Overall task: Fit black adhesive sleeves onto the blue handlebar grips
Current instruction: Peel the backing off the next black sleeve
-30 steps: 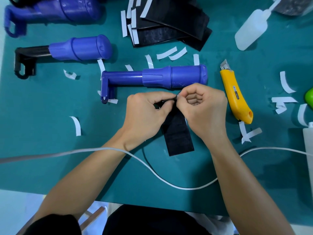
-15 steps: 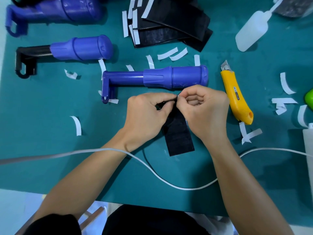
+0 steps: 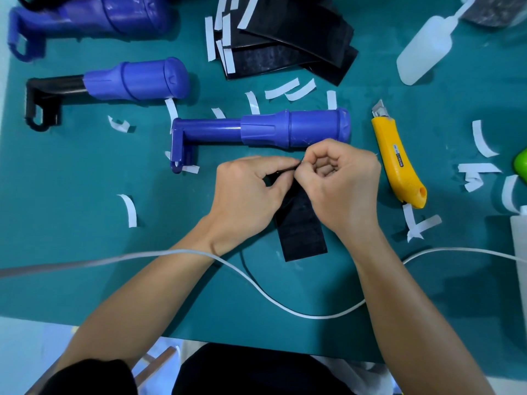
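Observation:
A black adhesive sleeve (image 3: 302, 232) lies flat on the green mat, its far end hidden between my hands. My left hand (image 3: 245, 195) pinches that far edge with thumb and forefinger. My right hand (image 3: 339, 183), fingers curled, pinches the same edge from the right. Just beyond the hands lies a blue handlebar grip (image 3: 293, 129) on a blue bar. Another blue grip (image 3: 139, 79) on a black bar rests further left, and a third blue grip (image 3: 94, 15) lies at the top left. A stack of black sleeves (image 3: 288, 38) sits at the top centre.
A yellow utility knife (image 3: 397, 158) lies right of my right hand. White squeeze bottles stand at the top right (image 3: 427, 44) and right edge (image 3: 520, 238). White backing strips (image 3: 129, 209) litter the mat. A white cable (image 3: 285, 303) crosses over my forearms.
Both hands stay pinched on the sleeve's far edge; the fingers have shifted only slightly.

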The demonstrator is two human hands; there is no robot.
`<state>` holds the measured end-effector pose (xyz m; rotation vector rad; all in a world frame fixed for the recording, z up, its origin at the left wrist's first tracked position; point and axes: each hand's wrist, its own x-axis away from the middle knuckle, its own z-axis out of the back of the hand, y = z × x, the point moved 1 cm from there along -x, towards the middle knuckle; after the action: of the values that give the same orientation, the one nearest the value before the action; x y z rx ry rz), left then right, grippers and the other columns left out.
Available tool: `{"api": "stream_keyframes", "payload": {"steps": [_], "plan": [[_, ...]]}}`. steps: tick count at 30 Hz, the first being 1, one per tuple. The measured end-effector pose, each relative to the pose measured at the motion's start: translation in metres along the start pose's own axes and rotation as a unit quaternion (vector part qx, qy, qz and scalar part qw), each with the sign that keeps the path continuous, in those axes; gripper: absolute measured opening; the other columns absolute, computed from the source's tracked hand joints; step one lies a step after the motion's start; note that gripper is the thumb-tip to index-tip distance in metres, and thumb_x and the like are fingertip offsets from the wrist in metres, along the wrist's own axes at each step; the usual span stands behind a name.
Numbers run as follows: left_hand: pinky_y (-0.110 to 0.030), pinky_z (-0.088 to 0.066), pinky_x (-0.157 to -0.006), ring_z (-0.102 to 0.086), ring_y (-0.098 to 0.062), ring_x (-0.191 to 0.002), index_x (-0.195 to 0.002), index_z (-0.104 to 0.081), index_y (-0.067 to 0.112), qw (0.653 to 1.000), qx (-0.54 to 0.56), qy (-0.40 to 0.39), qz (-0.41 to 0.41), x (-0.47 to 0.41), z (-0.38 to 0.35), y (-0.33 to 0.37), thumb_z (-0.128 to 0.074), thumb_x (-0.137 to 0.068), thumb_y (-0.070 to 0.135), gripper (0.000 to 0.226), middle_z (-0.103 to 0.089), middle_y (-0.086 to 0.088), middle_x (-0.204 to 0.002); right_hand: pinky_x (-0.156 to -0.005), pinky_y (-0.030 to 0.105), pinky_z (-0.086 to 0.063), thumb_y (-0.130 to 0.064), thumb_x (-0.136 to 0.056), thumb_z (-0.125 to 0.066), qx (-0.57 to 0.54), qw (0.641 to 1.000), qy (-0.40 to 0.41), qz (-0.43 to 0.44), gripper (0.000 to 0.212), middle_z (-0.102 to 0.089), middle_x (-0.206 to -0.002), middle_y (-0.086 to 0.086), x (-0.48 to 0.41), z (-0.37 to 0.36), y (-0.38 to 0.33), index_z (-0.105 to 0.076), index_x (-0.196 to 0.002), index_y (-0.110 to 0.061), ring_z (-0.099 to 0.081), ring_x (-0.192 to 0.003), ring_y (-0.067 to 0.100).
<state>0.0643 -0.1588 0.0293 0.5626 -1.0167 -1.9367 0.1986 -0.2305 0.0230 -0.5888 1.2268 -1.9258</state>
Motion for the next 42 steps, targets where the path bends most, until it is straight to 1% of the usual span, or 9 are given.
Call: {"api": "stream_keyframes", "payload": {"steps": [7,15,20,25,29,31,36,39,42], "plan": [[-0.027,-0.061,-0.083,-0.074,0.004,-0.087,-0.099,-0.085,0.024,0.997,0.060,-0.015,0.049,-0.006,-0.003,-0.006,-0.077,-0.088,0.009,0.020,-0.077,0.024,-0.097,-0.051,0.010,-0.037,-0.002,-0.074,-0.069,-0.033,0.999,0.004,-0.020,0.010,-0.056,-0.056,-0.003,-0.001,0.001,0.001,-0.067,-0.069,-0.010,-0.046,-0.049,0.004],[-0.057,-0.059,-0.073,-0.069,-0.046,-0.075,-0.093,-0.082,0.032,0.985,0.143,-0.027,0.093,-0.015,-0.003,-0.014,-0.076,-0.086,0.014,0.021,-0.079,-0.012,-0.083,-0.053,0.013,-0.038,-0.007,-0.074,-0.066,-0.044,0.998,0.016,-0.047,0.015,-0.054,-0.056,-0.014,-0.005,0.012,0.000,-0.065,-0.067,-0.020,-0.046,-0.050,0.004],[-0.056,-0.059,-0.079,-0.061,-0.024,-0.075,-0.094,-0.082,0.030,0.972,0.200,-0.049,0.111,-0.019,-0.001,-0.020,-0.078,-0.083,0.010,0.023,-0.080,-0.011,-0.091,-0.049,0.011,-0.035,-0.012,-0.070,-0.065,-0.023,0.994,0.062,-0.087,0.014,-0.053,-0.052,-0.016,-0.008,0.023,0.004,-0.061,-0.063,-0.024,-0.043,-0.046,0.002],[-0.040,-0.054,-0.079,-0.058,-0.022,-0.079,-0.095,-0.084,0.028,0.960,0.242,-0.065,0.124,-0.025,0.001,-0.025,-0.079,-0.081,0.011,0.023,-0.081,-0.009,-0.093,-0.056,0.019,-0.038,-0.016,-0.079,-0.064,0.105,0.977,0.171,-0.071,0.007,-0.051,-0.055,-0.012,-0.010,0.044,0.011,-0.060,-0.073,-0.017,-0.045,-0.051,0.010],[-0.043,-0.051,-0.081,-0.056,-0.024,-0.082,-0.095,-0.084,0.031,0.962,0.236,-0.085,0.110,-0.026,0.000,-0.026,-0.080,-0.081,0.014,0.022,-0.072,-0.032,-0.096,-0.065,0.034,-0.045,0.009,-0.077,-0.056,0.241,0.957,0.151,0.062,0.032,-0.068,-0.073,0.000,-0.005,0.048,0.005,-0.077,-0.090,-0.013,-0.060,-0.069,0.027],[-0.042,-0.049,-0.080,-0.054,-0.024,-0.080,-0.094,-0.084,0.033,0.962,0.235,-0.094,0.107,-0.026,0.000,-0.025,-0.080,-0.081,0.016,0.022,-0.069,-0.036,-0.093,-0.067,0.029,-0.044,0.013,-0.074,-0.053,0.228,0.958,0.137,0.104,0.040,-0.073,-0.078,0.005,0.000,0.044,-0.002,-0.080,-0.091,-0.010,-0.061,-0.074,0.025],[-0.036,-0.050,-0.076,-0.057,-0.018,-0.073,-0.090,-0.084,0.036,0.953,0.260,-0.110,0.111,-0.025,0.000,-0.023,-0.080,-0.081,0.013,0.025,-0.076,-0.018,-0.081,-0.061,0.035,-0.047,-0.003,-0.087,-0.064,0.176,0.983,-0.013,0.055,0.015,-0.046,-0.060,-0.011,0.004,0.028,-0.008,-0.077,-0.090,-0.008,-0.043,-0.056,0.017],[-0.035,-0.050,-0.074,-0.056,-0.016,-0.070,-0.089,-0.084,0.038,0.948,0.274,-0.108,0.121,-0.026,0.001,-0.023,-0.080,-0.080,0.013,0.027,-0.075,-0.014,-0.075,-0.058,0.050,-0.048,-0.006,-0.083,-0.054,0.064,0.989,-0.136,0.004,0.015,-0.053,-0.056,0.006,-0.001,0.030,-0.007,-0.067,-0.079,0.002,-0.049,-0.055,0.032],[-0.041,-0.052,-0.073,-0.056,-0.018,-0.067,-0.088,-0.084,0.037,0.947,0.278,-0.103,0.123,-0.027,0.001,-0.023,-0.080,-0.080,0.013,0.026,-0.075,-0.007,-0.072,-0.056,0.047,-0.049,-0.011,-0.083,-0.062,0.004,0.986,-0.162,-0.032,0.015,-0.061,-0.060,0.011,-0.003,0.031,-0.004,-0.068,-0.080,0.002,-0.053,-0.056,0.035]]}}
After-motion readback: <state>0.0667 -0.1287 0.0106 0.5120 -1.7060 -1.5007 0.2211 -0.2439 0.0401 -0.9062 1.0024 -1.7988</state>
